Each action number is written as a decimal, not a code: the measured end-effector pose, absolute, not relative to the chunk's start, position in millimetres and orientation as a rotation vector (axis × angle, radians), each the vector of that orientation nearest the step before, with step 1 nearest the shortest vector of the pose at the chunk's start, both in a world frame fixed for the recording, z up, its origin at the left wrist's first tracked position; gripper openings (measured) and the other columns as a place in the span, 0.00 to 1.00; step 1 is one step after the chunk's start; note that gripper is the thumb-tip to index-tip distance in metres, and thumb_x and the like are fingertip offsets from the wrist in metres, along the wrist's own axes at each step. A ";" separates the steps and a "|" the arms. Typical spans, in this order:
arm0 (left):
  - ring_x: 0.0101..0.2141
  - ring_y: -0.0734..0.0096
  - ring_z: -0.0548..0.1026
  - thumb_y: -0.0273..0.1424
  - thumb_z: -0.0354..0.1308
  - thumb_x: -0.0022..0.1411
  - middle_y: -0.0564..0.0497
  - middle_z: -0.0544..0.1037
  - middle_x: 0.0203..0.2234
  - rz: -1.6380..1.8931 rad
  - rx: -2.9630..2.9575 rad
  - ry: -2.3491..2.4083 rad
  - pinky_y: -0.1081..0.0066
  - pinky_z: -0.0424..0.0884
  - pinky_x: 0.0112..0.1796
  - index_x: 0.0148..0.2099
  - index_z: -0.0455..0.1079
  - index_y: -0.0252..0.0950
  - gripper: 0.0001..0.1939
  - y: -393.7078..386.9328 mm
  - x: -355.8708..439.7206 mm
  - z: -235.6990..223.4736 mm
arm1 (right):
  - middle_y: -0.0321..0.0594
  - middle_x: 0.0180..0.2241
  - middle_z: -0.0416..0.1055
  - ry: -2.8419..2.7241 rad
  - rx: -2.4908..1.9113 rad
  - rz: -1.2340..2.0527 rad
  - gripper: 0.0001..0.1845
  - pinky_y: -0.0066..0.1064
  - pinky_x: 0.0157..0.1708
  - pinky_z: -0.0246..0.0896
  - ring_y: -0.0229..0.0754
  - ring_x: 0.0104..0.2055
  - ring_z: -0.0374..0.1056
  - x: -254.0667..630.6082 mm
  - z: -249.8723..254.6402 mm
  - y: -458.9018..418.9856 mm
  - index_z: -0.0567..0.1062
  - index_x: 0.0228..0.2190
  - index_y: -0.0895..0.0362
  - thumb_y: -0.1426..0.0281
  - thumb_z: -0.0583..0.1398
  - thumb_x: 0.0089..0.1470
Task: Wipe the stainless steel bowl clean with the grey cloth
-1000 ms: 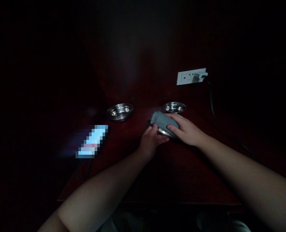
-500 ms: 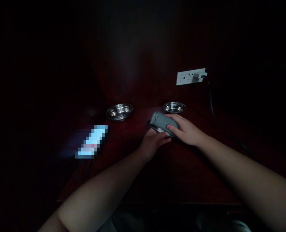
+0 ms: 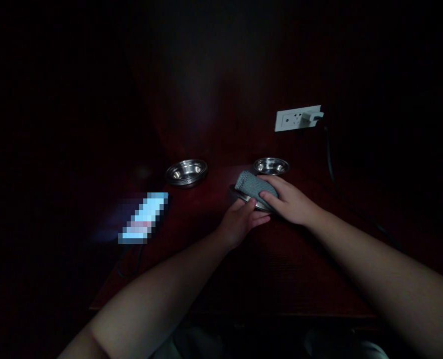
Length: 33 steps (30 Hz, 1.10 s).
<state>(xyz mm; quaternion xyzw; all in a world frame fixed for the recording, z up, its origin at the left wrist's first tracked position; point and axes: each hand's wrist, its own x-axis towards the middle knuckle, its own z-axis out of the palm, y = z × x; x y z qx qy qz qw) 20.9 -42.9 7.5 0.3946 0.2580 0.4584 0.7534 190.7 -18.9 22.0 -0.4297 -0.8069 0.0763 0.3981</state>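
Bowl gripped by my left hand; right hand gripping grey cloth over it, interior mostly hidden. Stacked bowls farther left, shiny inside; small dish behind right hand.

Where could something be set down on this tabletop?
Bare tabletop lies between the bowl stack and the held bowl, and from the left hand to the near edge. Crowded: the cloth and right hand, close before the single bowl. Sides too dark to tell.
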 end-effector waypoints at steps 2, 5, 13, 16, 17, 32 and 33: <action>0.41 0.63 0.78 0.35 0.61 0.61 0.41 0.77 0.46 0.987 0.912 0.536 0.57 0.70 0.49 0.51 0.68 0.34 0.17 -42.5 19.9 7.2 | 0.51 0.54 0.70 -2.046 -1.090 0.196 0.25 0.52 0.56 0.61 0.55 0.56 0.67 190.4 22.4 -19.3 0.68 0.54 0.56 0.56 0.54 0.60; 0.42 0.66 0.77 0.31 0.68 0.52 0.44 0.77 0.45 0.960 1.028 0.507 0.60 0.70 0.49 0.49 0.70 0.36 0.22 -41.3 18.1 5.4 | 0.51 0.53 0.70 -2.049 -1.094 0.211 0.25 0.51 0.56 0.61 0.55 0.55 0.67 190.2 22.7 -19.4 0.69 0.54 0.57 0.57 0.54 0.60; 0.41 0.68 0.76 0.31 0.66 0.55 0.45 0.78 0.41 0.973 1.068 0.542 0.64 0.70 0.48 0.44 0.73 0.34 0.14 -41.1 17.7 3.4 | 0.51 0.53 0.70 -2.036 -1.111 0.211 0.25 0.50 0.56 0.61 0.54 0.55 0.67 190.0 23.2 -19.1 0.69 0.54 0.59 0.57 0.55 0.60; 0.43 0.66 0.77 0.32 0.63 0.58 0.43 0.78 0.43 1.002 1.061 0.561 0.63 0.70 0.48 0.45 0.73 0.33 0.12 -41.3 18.4 4.6 | 0.51 0.54 0.70 -2.031 -1.119 0.189 0.25 0.51 0.56 0.61 0.54 0.55 0.67 190.3 23.3 -19.3 0.68 0.54 0.57 0.57 0.55 0.60; 0.43 0.65 0.77 0.32 0.62 0.59 0.43 0.78 0.44 1.010 1.059 0.563 0.64 0.71 0.48 0.45 0.73 0.33 0.12 -41.1 18.7 4.8 | 0.51 0.54 0.70 -2.032 -1.119 0.181 0.25 0.51 0.56 0.61 0.54 0.55 0.67 190.5 23.4 -19.4 0.68 0.54 0.57 0.57 0.55 0.60; 0.36 0.64 0.79 0.33 0.49 0.68 0.40 0.74 0.47 1.045 0.868 0.618 0.57 0.73 0.45 0.53 0.64 0.35 0.14 -44.0 21.4 12.4 | 0.52 0.56 0.68 -2.096 -1.059 0.118 0.29 0.54 0.57 0.60 0.56 0.57 0.66 192.0 24.5 -20.4 0.65 0.57 0.57 0.57 0.57 0.57; 0.35 0.65 0.79 0.33 0.49 0.68 0.41 0.74 0.46 1.047 0.863 0.625 0.57 0.73 0.45 0.52 0.64 0.34 0.13 -44.1 21.4 13.0 | 0.52 0.56 0.68 -2.099 -1.059 0.117 0.30 0.54 0.57 0.60 0.56 0.57 0.65 192.2 24.5 -20.3 0.65 0.57 0.57 0.57 0.58 0.57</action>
